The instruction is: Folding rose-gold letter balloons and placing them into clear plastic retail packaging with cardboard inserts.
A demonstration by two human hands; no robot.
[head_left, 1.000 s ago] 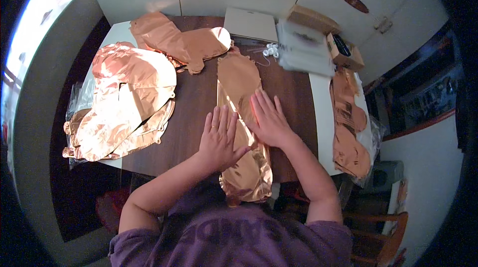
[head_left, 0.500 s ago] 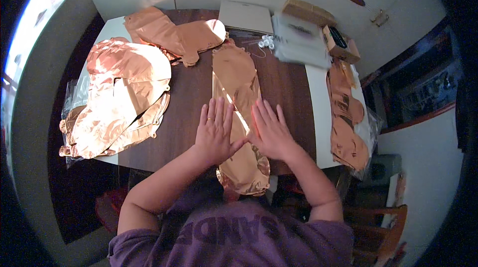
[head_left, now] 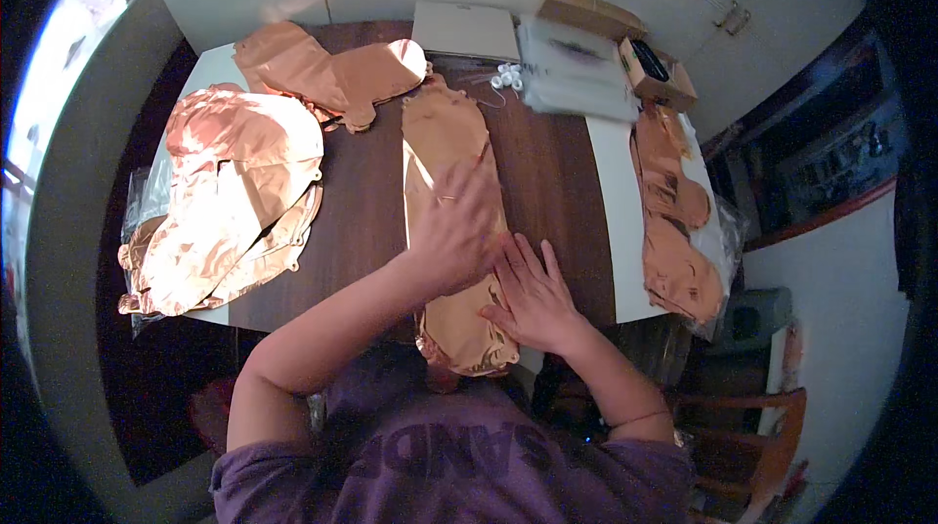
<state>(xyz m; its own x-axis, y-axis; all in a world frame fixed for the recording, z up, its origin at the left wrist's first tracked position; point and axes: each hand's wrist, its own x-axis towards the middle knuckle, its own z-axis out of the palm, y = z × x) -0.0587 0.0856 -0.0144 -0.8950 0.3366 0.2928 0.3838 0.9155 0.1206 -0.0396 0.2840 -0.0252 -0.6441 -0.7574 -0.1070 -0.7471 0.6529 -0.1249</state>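
Note:
A flat, deflated rose-gold foil balloon (head_left: pixel 445 128) lies lengthwise in front of me, its near end at the table's front edge. My left hand (head_left: pixel 456 229) is over its middle, palm down, fingers stretched and somewhat blurred by motion. Lower and to the right, my right hand (head_left: pixel 532 292) rests flat along the balloon's right edge, fingers extended. Neither hand grips anything. Part of the balloon's middle is hidden beneath my hands.
A shiny pile of foil balloons (head_left: pixel 244 153) covers the left side, with another foil balloon (head_left: pixel 376 80) behind it. More folded foil (head_left: pixel 674 211) lies at right. White ribbon spools (head_left: pixel 506 77), clear plastic bags (head_left: pixel 575 70) and an open carton (head_left: pixel 660 84) stand at the back.
My left hand has moved right and farther up the balloon, turning its fingers rightward. My right hand has slid slightly nearer to me. The view has shifted a little.

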